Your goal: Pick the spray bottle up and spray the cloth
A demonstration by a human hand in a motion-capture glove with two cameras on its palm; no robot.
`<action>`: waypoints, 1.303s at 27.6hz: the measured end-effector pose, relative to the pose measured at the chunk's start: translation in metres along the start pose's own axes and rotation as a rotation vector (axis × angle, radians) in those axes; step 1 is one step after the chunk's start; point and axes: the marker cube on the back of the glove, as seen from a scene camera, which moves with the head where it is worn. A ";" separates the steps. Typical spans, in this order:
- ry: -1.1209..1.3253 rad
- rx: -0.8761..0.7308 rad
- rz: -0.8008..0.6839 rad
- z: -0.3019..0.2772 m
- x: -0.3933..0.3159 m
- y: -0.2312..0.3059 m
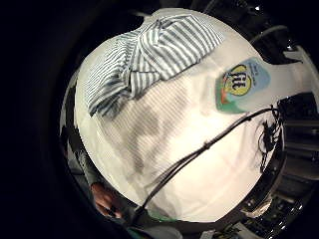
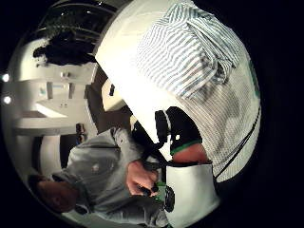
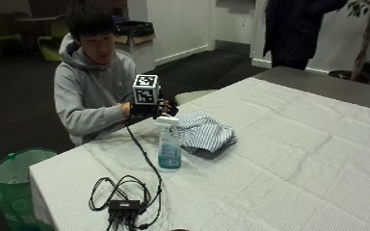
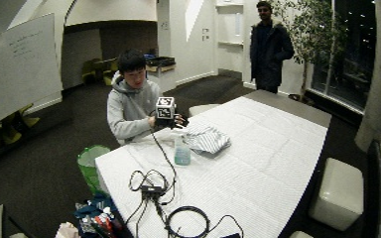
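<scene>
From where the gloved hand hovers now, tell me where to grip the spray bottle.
Grip the spray bottle around its narrow neck just under the white trigger head, coming down from above and behind. It stands upright beside the striped cloth, and the right hand is already above it, fingers likely able to wrap there.

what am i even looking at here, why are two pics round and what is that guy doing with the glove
There is no machine here, just a person at a table wearing a black glove on the right hand. The two round pictures come from small wide-angle cameras on that palm, looking down at the table. The other two are room cameras. On the white tablecloth stand a spray bottle and, beside it, a crumpled striped cloth. The gloved hand is raised above the bottle and holds nothing yet; whether its fingers are open I cannot tell.
</scene>
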 end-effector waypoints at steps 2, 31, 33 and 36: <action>-0.001 0.000 0.001 0.000 0.000 0.000; -0.097 0.356 0.133 -0.029 0.076 0.048; -0.101 0.400 0.170 -0.034 0.090 0.053; -0.121 0.470 0.220 -0.038 0.109 0.057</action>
